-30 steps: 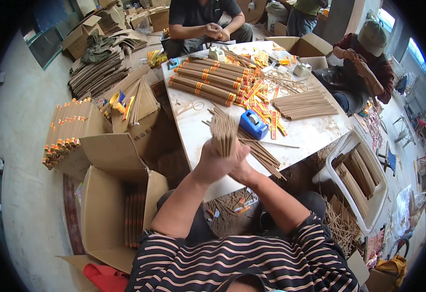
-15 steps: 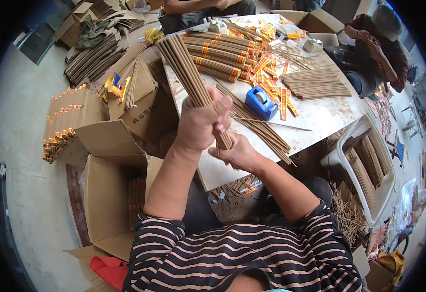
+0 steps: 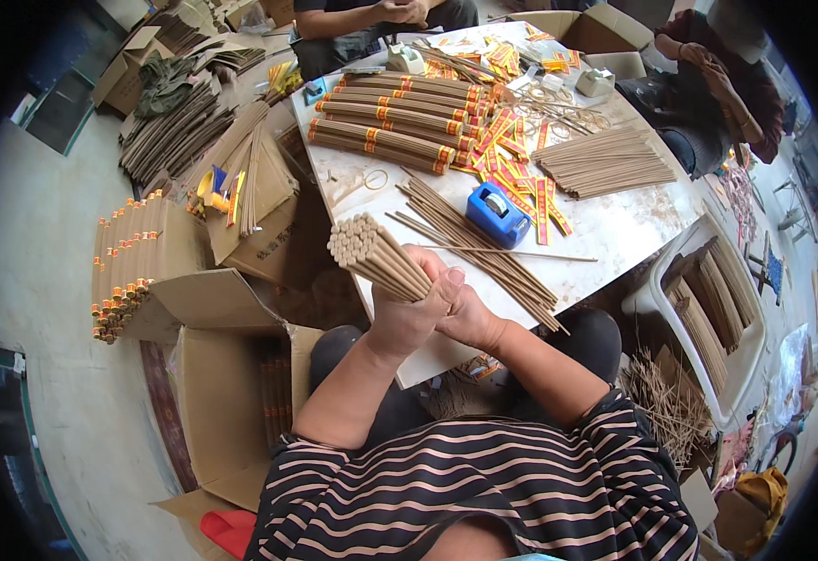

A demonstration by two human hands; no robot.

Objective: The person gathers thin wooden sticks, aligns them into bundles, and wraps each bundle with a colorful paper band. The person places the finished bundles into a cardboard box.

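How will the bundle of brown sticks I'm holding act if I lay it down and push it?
The bundle seems stiff: its sticks run straight beyond the left hand. It would probably spread apart, as no band shows on its visible part. Freed sticks may roll, since their ends look round.

The left hand [image 3: 403, 320] and the right hand [image 3: 473, 320] are hiding the lower end of the brown stick bundle [image 3: 383, 260]; the left is also covering part of the right, leaving its grip unclear. The upper edge is cutting off the head of the seated co-worker [image 3: 345, 30], while the other co-worker's [image 3: 722, 89] head is blurring into the dark rim. Shadow is obscuring the bundles [image 3: 275, 381] inside the open carton [image 3: 227, 411]. The striped sleeve [image 3: 304, 472] is covering part of the red cloth [image 3: 228, 531]. Print on the red-and-yellow label strips [image 3: 544, 210] is appearing too small to read.
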